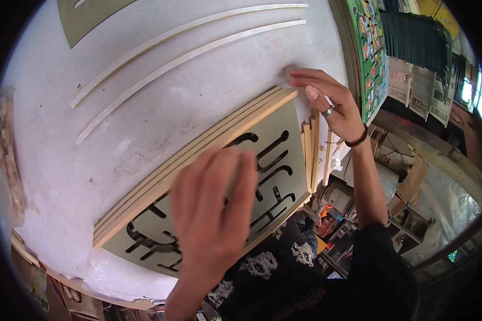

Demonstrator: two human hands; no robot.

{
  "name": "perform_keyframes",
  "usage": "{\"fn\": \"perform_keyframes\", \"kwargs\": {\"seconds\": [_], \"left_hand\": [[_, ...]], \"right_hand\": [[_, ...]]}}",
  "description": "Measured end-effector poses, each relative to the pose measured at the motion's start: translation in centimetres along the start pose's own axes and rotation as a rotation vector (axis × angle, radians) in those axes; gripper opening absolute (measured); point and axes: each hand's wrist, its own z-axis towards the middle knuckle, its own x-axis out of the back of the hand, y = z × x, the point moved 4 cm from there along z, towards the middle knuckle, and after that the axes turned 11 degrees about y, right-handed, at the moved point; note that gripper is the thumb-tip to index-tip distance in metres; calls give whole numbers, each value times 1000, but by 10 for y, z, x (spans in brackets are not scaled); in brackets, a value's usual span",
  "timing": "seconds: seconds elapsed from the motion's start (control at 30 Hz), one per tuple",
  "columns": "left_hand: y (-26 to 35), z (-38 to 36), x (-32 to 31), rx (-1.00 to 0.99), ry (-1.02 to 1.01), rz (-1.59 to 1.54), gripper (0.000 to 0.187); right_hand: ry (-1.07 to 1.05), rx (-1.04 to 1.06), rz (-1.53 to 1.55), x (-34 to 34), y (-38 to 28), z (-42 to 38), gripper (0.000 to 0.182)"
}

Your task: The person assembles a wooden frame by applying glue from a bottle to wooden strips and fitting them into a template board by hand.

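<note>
Left hand [214, 214] flat, fingers extended together, motion-blurred. Right hand [329, 101] reaches forward, fingers loosely curled, wrist bent.

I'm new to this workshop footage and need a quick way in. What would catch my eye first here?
First the green panel with curly cut-out slots, lying mid-frame on the white table. The left hand, blurred, is spread flat over it, while the right hand, wearing a ring, touches the panel's upper corner. Two long curved wooden strips lie on the table beyond.
</note>
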Motion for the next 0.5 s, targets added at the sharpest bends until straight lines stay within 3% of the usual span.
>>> {"fn": "perform_keyframes", "kwargs": {"seconds": [0.23,0.5], "left_hand": [[5,-18,-41,-1,-92,26,37],[1,-23,-47,4,-100,48,37]], "right_hand": [[-57,13,-10,-1,-6,7,38],[-84,48,60,-8,-7,12,42]]}}
